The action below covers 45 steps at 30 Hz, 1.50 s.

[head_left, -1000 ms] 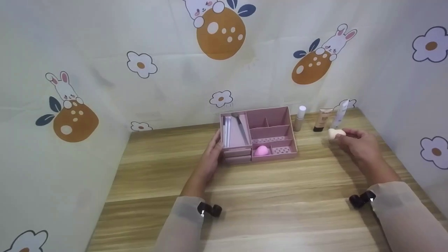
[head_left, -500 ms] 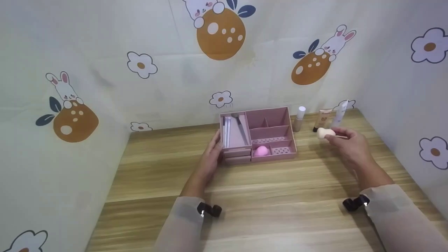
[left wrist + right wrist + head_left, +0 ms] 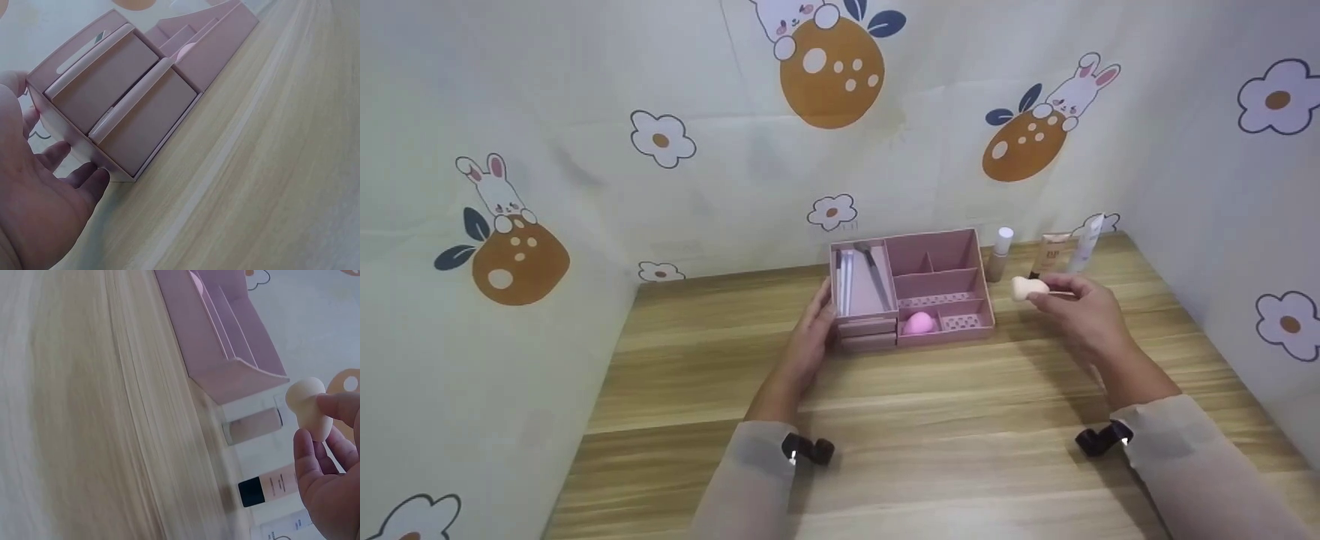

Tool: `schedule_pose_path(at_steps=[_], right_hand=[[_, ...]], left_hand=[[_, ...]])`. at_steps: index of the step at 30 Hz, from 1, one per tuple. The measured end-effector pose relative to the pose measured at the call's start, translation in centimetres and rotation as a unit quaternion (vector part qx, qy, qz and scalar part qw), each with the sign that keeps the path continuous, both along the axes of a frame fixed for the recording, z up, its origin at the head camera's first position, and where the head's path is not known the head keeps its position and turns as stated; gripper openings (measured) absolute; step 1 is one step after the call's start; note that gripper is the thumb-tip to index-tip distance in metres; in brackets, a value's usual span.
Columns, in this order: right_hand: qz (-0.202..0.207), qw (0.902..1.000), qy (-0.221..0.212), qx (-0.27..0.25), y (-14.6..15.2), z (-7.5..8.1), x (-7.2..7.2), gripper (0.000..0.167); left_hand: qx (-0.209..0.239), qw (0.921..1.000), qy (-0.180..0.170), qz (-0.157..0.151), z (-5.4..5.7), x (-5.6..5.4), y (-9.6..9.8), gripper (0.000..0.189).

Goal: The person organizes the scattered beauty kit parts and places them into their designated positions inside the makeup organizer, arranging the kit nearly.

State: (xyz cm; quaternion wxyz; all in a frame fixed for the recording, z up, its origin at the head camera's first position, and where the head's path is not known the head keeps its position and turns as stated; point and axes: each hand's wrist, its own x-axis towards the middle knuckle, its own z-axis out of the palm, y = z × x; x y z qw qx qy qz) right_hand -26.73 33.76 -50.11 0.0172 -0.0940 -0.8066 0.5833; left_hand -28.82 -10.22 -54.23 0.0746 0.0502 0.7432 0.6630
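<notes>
A pink desktop organizer (image 3: pixel 941 289) with compartments and two small drawers (image 3: pixel 140 112) stands near the back of the wooden table. My left hand (image 3: pixel 810 337) rests against its left side, the fingers touching the side wall without curling round it. Between thumb and fingers, my right hand (image 3: pixel 1084 315) pinches a cream makeup sponge (image 3: pixel 309 408), held up to the right of the organizer. In the front compartment sits a pink makeup sponge (image 3: pixel 919 323). Brushes (image 3: pixel 873 274) and white sticks (image 3: pixel 847 281) lie in the left top tray.
Right of the organizer stands a white-capped bottle (image 3: pixel 1000 255). Farther right are a beige BB cream tube (image 3: pixel 1051 253) with a black cap and a white tube (image 3: pixel 1086 244). Patterned cloth walls (image 3: pixel 720 202) border the wooden table (image 3: pixel 697 352) at the back and sides.
My right hand has carried the cream makeup sponge leftward, from in front of the white tube toward the organizer. My left hand has stayed at the organizer's side.
</notes>
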Motion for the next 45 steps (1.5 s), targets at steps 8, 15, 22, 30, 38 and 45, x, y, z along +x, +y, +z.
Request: schedule_pose_path(at_steps=[8, 15, 22, 30, 38, 45], right_hand=[[0.019, 0.9996, 0.004, -0.020, -2.1, 0.2, -0.1, 0.055], [0.033, 0.9992, 0.022, -0.007, -3.4, -0.1, -0.3, 0.051], [0.040, 0.9989, 0.024, 0.009, -4.8, -0.3, -0.4, 0.052], [0.048, 0.9981, 0.023, 0.029, -5.8, -0.9, -0.8, 0.052], [0.058, 0.9976, 0.037, 0.014, -6.5, -1.6, -1.1, 0.046], [0.066, 0.9950, 0.064, 0.039, -6.7, -2.0, -1.2, 0.046]], left_hand=[[-0.003, 0.9999, -0.012, 0.000, 0.0, 0.0, -0.1, 0.063], [-0.003, 1.0000, 0.009, 0.000, -0.1, -0.1, 0.0, 0.059], [0.004, 0.9999, 0.013, -0.003, -0.2, -0.1, 0.1, 0.061], [0.013, 0.9999, 0.010, -0.003, -0.2, -0.1, 0.0, 0.064], [0.026, 0.9996, -0.006, -0.001, 0.0, -0.2, 0.2, 0.057], [0.005, 1.0000, 0.005, 0.000, 0.2, 0.0, 0.1, 0.066]])
